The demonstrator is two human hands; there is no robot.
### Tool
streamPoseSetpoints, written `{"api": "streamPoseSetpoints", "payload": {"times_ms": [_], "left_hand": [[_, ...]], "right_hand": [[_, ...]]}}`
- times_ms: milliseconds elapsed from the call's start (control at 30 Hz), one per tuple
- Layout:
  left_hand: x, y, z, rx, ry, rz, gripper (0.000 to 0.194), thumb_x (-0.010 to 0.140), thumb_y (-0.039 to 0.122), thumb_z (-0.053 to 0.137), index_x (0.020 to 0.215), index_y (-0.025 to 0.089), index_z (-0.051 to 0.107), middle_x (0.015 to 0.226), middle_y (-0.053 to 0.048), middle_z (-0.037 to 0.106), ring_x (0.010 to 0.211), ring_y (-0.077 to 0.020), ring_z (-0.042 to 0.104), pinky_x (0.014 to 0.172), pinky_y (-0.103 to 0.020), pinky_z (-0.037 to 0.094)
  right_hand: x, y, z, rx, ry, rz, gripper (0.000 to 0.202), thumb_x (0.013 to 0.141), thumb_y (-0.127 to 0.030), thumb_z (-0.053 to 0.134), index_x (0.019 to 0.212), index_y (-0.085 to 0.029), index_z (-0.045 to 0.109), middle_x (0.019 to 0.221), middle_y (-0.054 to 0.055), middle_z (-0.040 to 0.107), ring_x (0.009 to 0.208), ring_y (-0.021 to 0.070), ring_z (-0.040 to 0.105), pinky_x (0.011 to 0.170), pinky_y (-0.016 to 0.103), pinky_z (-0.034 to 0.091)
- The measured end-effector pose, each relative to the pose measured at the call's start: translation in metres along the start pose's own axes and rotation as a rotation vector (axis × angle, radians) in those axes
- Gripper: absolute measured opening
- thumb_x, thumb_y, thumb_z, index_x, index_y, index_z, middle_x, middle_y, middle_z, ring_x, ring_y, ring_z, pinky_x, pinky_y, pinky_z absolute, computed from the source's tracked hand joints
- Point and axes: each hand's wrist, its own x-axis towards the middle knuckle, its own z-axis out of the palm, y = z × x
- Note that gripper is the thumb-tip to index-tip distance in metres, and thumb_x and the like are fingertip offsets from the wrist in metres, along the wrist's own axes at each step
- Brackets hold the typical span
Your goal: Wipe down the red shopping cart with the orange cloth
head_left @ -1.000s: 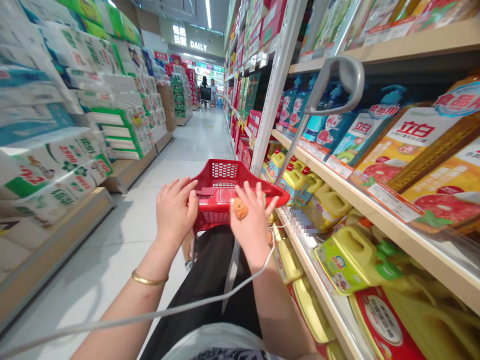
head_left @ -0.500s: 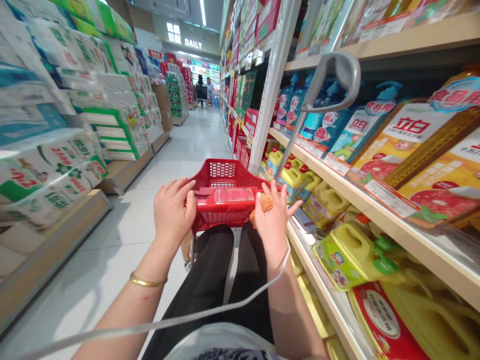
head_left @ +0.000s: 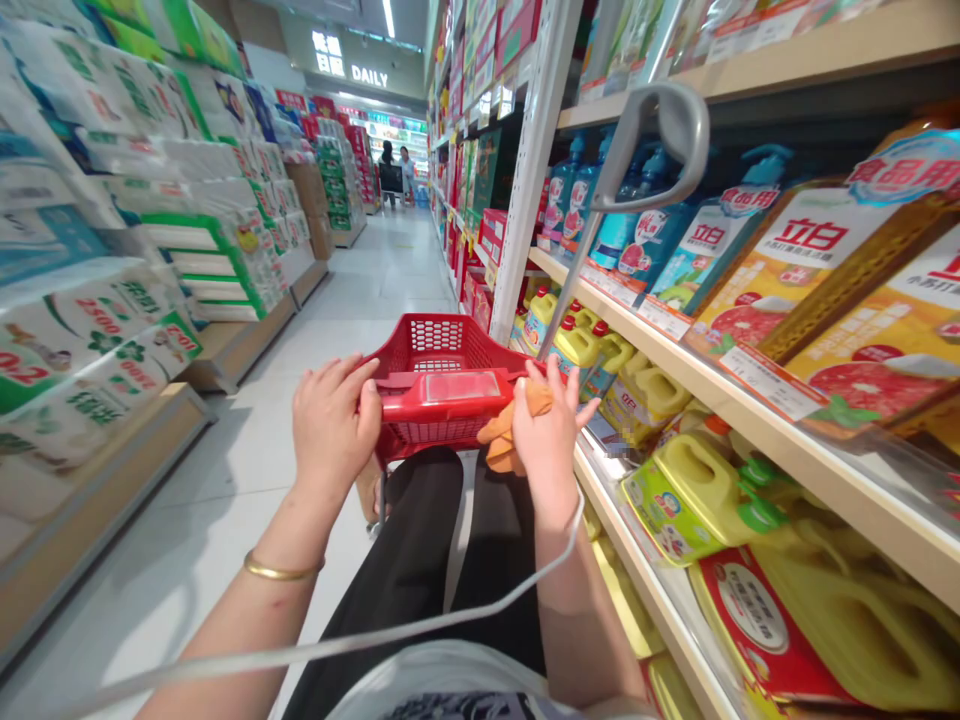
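In front of me is a red shopping cart (head_left: 390, 345) with mesh sides. My left hand (head_left: 334, 425) rests over the left end of its red handlebar (head_left: 450, 392), fingers curled forward and thumb along the near side. At the bar's right end, my right hand (head_left: 547, 430) pinches an orange cloth (head_left: 510, 440) that hangs toward my lap; some of its fingers stick out. A grey pole with a looped grip (head_left: 694, 140) rises just beyond my right hand; its lower end is hidden. The part of the basket floor that shows holds nothing I can make out.
On the right, shelves (head_left: 667, 325) hold dish-soap bottles (head_left: 795, 270) and yellow jugs (head_left: 694, 490). Stacked tissue packs (head_left: 90, 330) line the left. A white cable (head_left: 420, 628) crosses before me. Two people (head_left: 396, 175) are far down the aisle.
Aisle and shelves have shifted slightly left in view. The orange cloth has come further out below my right hand, showing more of itself. My left hand keeps its place on the bar.
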Motion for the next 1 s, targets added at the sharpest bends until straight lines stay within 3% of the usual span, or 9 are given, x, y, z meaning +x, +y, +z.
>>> {"api": "streamPoseSetpoints", "payload": {"times_ms": [100,233,300,367,567,633,800,867,1000], "left_hand": [[0.000,0.000,0.001,0.000,0.010,-0.014,0.043,0.106,0.036,0.043,0.134,0.025,0.073,0.148,-0.011,0.067,0.143,-0.0324,0.056,0.128,-0.059,0.031],[0.000,0.000,-0.001,0.024,-0.003,0.002,0.044,0.106,0.036,0.041,0.135,0.024,0.073,0.146,-0.011,0.068,0.143,-0.0324,0.055,0.129,-0.059,0.029],[0.000,0.000,-0.003,0.031,-0.014,0.017,0.044,0.107,0.036,0.041,0.135,0.024,0.072,0.146,-0.012,0.068,0.143,-0.0321,0.056,0.129,-0.060,0.030],[0.001,-0.001,-0.003,0.029,-0.019,0.026,0.044,0.107,0.035,0.041,0.136,0.024,0.071,0.146,-0.012,0.068,0.143,-0.0318,0.056,0.128,-0.060,0.030],[0.000,0.000,0.002,0.012,0.003,0.002,0.043,0.106,0.035,0.043,0.137,0.025,0.071,0.148,-0.010,0.067,0.144,-0.0320,0.054,0.128,-0.058,0.029],[0.000,0.002,0.002,0.007,0.019,-0.019,0.044,0.106,0.035,0.043,0.138,0.025,0.071,0.148,-0.010,0.068,0.145,-0.0315,0.054,0.129,-0.057,0.029],[0.000,0.003,-0.001,0.029,0.001,-0.013,0.045,0.106,0.037,0.042,0.140,0.025,0.069,0.148,-0.010,0.068,0.144,-0.0314,0.055,0.129,-0.057,0.028],[0.000,0.002,-0.003,0.041,-0.020,-0.007,0.046,0.106,0.037,0.041,0.140,0.025,0.069,0.148,-0.009,0.068,0.145,-0.0315,0.054,0.129,-0.058,0.028],[0.000,0.002,-0.005,0.045,-0.034,0.011,0.045,0.107,0.037,0.040,0.140,0.024,0.069,0.148,-0.009,0.068,0.145,-0.0324,0.054,0.128,-0.058,0.029]], "right_hand": [[-0.005,-0.012,0.003,0.007,-0.021,-0.037,0.046,0.109,-0.043,0.044,0.149,-0.029,0.064,0.171,0.003,0.044,0.166,0.0367,0.019,0.127,0.080,-0.003],[-0.030,-0.068,0.018,0.068,-0.186,-0.374,0.047,0.108,-0.042,0.050,0.153,-0.033,0.058,0.169,0.000,0.046,0.165,0.0279,0.024,0.132,0.070,-0.010],[-0.035,-0.082,0.022,0.086,-0.219,-0.452,0.048,0.106,-0.042,0.054,0.153,-0.033,0.058,0.170,0.001,0.046,0.165,0.0271,0.025,0.133,0.067,-0.011],[-0.031,-0.074,0.020,0.081,-0.185,-0.407,0.047,0.106,-0.041,0.054,0.151,-0.032,0.061,0.170,0.002,0.045,0.164,0.0278,0.026,0.133,0.067,-0.009],[-0.002,0.007,0.000,-0.046,0.054,0.024,0.045,0.110,-0.043,0.042,0.147,-0.031,0.066,0.172,0.005,0.041,0.165,0.0401,0.021,0.124,0.085,0.003],[-0.001,0.004,0.001,-0.054,0.055,0.019,0.047,0.110,-0.044,0.041,0.149,-0.031,0.064,0.173,0.005,0.039,0.165,0.0427,0.018,0.122,0.087,0.003],[-0.027,-0.064,0.022,0.037,-0.122,-0.369,0.047,0.109,-0.045,0.048,0.152,-0.032,0.059,0.170,0.002,0.045,0.164,0.0322,0.026,0.130,0.074,-0.007],[-0.032,-0.078,0.025,0.064,-0.154,-0.437,0.045,0.108,-0.044,0.051,0.151,-0.032,0.061,0.169,0.002,0.046,0.164,0.0301,0.028,0.132,0.070,-0.008],[-0.017,-0.045,0.016,0.022,-0.106,-0.280,0.042,0.110,-0.041,0.046,0.147,-0.032,0.065,0.168,0.003,0.048,0.163,0.0316,0.030,0.130,0.075,-0.005]]}}
